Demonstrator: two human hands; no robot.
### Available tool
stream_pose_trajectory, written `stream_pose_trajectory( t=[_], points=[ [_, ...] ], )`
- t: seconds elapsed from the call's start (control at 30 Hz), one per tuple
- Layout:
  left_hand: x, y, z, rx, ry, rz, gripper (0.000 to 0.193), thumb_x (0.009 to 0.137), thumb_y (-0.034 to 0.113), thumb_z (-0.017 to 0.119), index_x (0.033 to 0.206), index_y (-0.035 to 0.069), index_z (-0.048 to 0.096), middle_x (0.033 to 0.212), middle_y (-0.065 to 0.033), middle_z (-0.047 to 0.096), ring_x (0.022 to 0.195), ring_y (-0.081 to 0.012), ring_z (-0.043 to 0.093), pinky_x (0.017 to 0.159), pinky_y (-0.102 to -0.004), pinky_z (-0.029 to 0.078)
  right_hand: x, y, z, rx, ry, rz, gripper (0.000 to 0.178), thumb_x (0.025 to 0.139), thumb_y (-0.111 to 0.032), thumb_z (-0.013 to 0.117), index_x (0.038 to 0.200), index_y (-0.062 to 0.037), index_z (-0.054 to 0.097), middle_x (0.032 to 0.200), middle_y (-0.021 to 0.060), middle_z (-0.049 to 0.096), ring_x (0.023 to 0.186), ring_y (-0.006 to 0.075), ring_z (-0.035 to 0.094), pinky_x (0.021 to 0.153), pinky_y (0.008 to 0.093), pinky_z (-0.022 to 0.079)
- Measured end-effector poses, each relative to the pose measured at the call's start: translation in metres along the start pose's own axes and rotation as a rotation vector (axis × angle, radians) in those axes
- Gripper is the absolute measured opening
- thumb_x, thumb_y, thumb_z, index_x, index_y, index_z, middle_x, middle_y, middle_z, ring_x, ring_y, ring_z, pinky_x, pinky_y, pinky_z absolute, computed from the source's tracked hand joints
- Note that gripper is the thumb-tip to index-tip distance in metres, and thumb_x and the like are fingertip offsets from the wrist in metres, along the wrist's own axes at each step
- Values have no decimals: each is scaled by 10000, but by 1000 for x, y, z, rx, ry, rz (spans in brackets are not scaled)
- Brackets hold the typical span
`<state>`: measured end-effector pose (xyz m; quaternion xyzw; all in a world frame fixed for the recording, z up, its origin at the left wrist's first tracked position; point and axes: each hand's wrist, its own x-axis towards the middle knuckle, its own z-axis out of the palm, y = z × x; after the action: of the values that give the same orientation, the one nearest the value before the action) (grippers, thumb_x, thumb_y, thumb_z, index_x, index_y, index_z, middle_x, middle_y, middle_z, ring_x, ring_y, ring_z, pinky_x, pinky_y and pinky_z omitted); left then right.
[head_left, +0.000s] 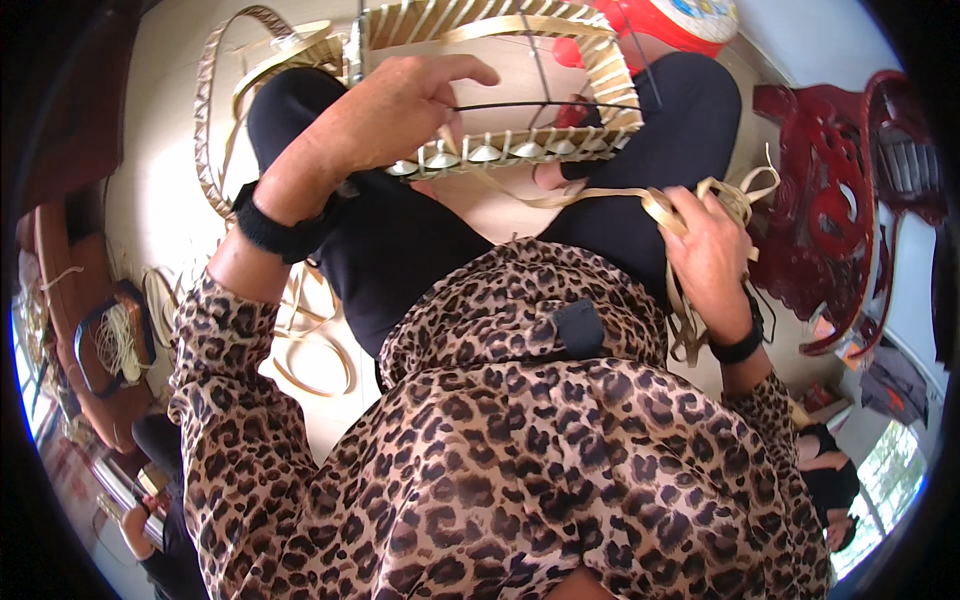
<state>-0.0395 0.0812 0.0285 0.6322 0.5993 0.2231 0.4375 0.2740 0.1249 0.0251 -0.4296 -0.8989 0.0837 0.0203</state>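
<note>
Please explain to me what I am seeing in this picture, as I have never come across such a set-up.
There is no machine here: a person works with two bare hands. A fisheye camera worn on the head, the left of a pair, looks down, so straight edges bend near the rim. The left hand is at the near left part of a rectangular strip-wrapped frame, by the person's knees, index finger stretched out; whether it grips anything is unclear. The right hand holds a flat beige strip that runs toward the frame's near side. More looped strips lie on the pale floor. Carved dark red furniture stands on the right.
</note>
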Motion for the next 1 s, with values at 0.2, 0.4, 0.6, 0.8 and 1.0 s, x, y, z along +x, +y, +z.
stream_pose_trajectory(
  t=[0.2, 0.4, 0.6, 0.8, 1.0],
  points=[
    [7, 0, -3, -58, -70, -67, 424, 748, -72, 447, 1139, 76, 513, 735, -57, 603, 670, -93, 590, 563, -219, 433, -30, 22, -46, 637, -635, 295, 150, 726, -165, 676, 719, -37, 599, 589, 45, 564, 522, 116, 530, 508, 242, 406],
    [0, -11, 2, 135, 62, 138, 405, 775, -64, 448, 1148, 79, 516, 803, -83, 599, 787, -130, 609, 653, -241, 477, -58, 14, -52, 1182, -827, 709, 150, 671, -78, 734, 690, -40, 591, 618, -47, 525, 565, 50, 477, 539, 198, 390],
    [-38, -5, 27, -261, 847, 14, 116, 803, 17, 515, 890, 11, 591, 618, -34, 582, 558, -87, 542, 487, -198, 422, -69, 26, -38, 1305, -899, 626, 200, 657, -114, 761, 765, -36, 612, 691, -32, 561, 617, 69, 499, 580, 209, 403],
    [-43, 5, 74, -1393, 298, -517, 246, 938, 194, 386, 1012, -12, 500, 608, -63, 559, 575, -178, 582, 482, -251, 435, -63, 30, -30, 1155, -1060, 642, 249, 642, -147, 779, 798, -33, 621, 761, -5, 579, 721, 93, 522, 667, 224, 411],
    [-22, 3, 86, -1475, 392, -312, 237, 922, 226, 436, 898, 17, 545, 564, -47, 534, 548, -166, 558, 489, -242, 419, -60, 36, -25, 1112, -1198, 549, 235, 667, -151, 753, 836, -39, 636, 706, -5, 565, 692, 100, 510, 657, 242, 409]
  ],
)
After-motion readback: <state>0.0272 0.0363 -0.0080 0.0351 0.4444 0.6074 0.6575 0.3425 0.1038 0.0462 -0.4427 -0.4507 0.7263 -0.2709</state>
